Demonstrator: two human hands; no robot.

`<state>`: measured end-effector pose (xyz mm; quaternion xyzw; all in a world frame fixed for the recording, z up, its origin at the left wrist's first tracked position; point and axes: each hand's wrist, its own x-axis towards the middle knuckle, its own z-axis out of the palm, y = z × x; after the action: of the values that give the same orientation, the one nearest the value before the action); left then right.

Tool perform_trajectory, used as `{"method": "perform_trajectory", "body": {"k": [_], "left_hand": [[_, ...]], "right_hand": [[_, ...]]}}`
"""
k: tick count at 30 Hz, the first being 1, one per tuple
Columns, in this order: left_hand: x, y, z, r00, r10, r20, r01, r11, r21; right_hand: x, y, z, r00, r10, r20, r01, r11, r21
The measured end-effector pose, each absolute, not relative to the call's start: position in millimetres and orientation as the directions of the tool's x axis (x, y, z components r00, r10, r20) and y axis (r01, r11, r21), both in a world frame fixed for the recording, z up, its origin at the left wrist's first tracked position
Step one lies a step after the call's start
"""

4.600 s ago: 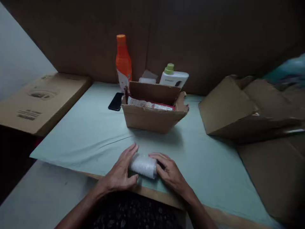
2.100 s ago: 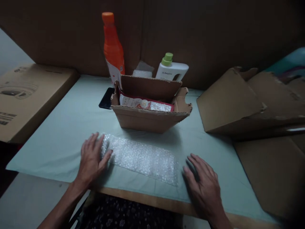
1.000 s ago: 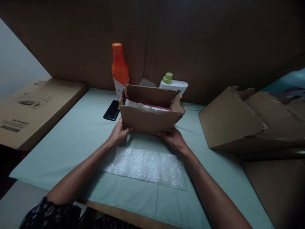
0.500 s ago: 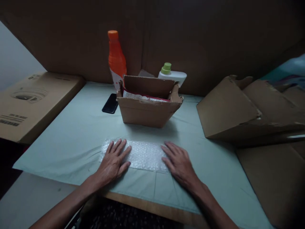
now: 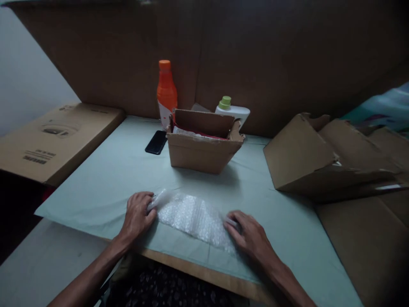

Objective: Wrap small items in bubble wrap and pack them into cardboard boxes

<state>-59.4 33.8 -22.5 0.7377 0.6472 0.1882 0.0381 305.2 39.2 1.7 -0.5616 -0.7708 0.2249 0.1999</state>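
We see the left hand (image 5: 136, 213) closed on the left end of the bubble wrap (image 5: 191, 217), its grip pinching that edge slightly off the bench (image 5: 105, 187). The right hand (image 5: 252, 236) holds the right end, fingers curled over the edge; the grip is closed on the sheet. The bubble wrap spans between both grips, near the bench's front edge. Beyond the grips stands an open cardboard box (image 5: 204, 147). A phone (image 5: 156, 142) lies left of it. An orange bottle (image 5: 166, 91) and a white bottle (image 5: 232, 111) stand behind it.
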Motion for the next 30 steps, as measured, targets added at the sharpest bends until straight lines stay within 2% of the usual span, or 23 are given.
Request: {"method": "perform_trajectory", "body": {"k": [2,4,6,8,13,17,20,23,25,27,28,30], "left_hand": [[-56,40,-8,0.124,0.967,0.221,0.932,-0.190,0.309],[-51,55,9,0.170,0.961,0.220,0.923,-0.233,0.305],[-39,78,24,0.245,0.944,0.222,0.904,-0.305,0.300],[-20,102,34,0.316,0.920,0.230,0.878,-0.376,0.298],[7,120,40,0.368,0.883,0.293,0.842,-0.450,0.299],[-33,51,27,0.500,0.816,0.288,0.772,-0.572,0.278],[-61,-26,6,0.677,0.685,0.269,0.639,-0.729,0.246],[-57,-79,-13,0.709,0.617,0.343,0.555,-0.787,0.269],[-40,-91,-20,0.660,0.611,0.437,0.502,-0.792,0.348],[-23,-87,-20,0.538,0.689,0.486,0.463,-0.723,0.513],[-15,-80,-17,0.457,0.766,0.452,0.455,-0.638,0.621],[-6,-64,-9,0.313,0.914,0.259,0.450,-0.383,0.807]], "right_hand": [[304,7,10,-0.243,0.968,-0.067,0.691,0.124,-0.712],[298,-25,15,-0.242,0.946,-0.217,0.539,-0.055,-0.840],[287,-51,15,-0.266,0.907,-0.328,0.374,-0.216,-0.902],[271,-68,11,-0.242,0.897,-0.369,0.267,-0.304,-0.915],[240,-81,-2,-0.129,0.907,-0.400,0.141,-0.382,-0.913],[231,-94,-3,-0.138,0.865,-0.483,-0.065,-0.495,-0.867],[221,-106,2,-0.146,0.860,-0.489,-0.278,-0.510,-0.814],[208,-113,9,-0.168,0.861,-0.481,-0.368,-0.507,-0.779],[206,-116,13,-0.178,0.857,-0.483,-0.357,-0.514,-0.780],[211,-120,14,-0.175,0.854,-0.490,-0.310,-0.520,-0.796],[217,-122,13,-0.164,0.863,-0.478,-0.272,-0.505,-0.819],[232,-125,13,-0.097,0.913,-0.397,-0.153,-0.407,-0.900]]}}
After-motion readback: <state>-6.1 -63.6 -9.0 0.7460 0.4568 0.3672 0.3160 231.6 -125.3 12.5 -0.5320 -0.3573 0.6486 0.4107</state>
